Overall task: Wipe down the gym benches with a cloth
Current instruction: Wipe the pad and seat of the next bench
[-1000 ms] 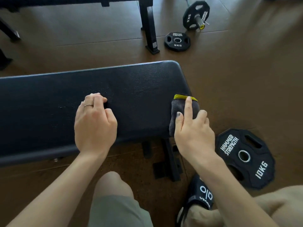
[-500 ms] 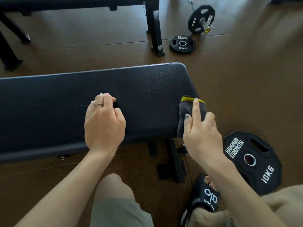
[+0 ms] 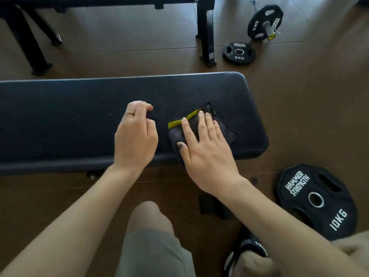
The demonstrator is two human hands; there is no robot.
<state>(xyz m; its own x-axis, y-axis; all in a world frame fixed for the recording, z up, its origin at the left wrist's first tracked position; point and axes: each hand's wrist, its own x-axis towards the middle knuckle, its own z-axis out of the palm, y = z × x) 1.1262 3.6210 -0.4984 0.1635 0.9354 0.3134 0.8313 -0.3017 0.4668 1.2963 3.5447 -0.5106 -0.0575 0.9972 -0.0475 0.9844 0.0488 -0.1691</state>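
My right hand (image 3: 207, 152) presses flat, fingers (image 3: 201, 120) straight, on the soft, limp microfiber cloth (image 3: 223, 128) at the bench pad's (image 3: 79, 108) 3 o'clock end; left hand (image 3: 135, 136) curled, holding nothing; best palmed, not pinched.

Near plate (image 3: 316, 200) reads HAMMER STRENGTH, 10KG; far plate (image 3: 239, 53) 5KG.

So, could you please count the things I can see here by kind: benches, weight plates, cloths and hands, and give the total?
Benches: 2, the near bench and the far bench
Weight plates: 3, 10KG plate, flat 5KG plate, 5KG plate on a bar
Cloths: 1, grey cloth
Hands: 2, left hand, right hand
Total: 8
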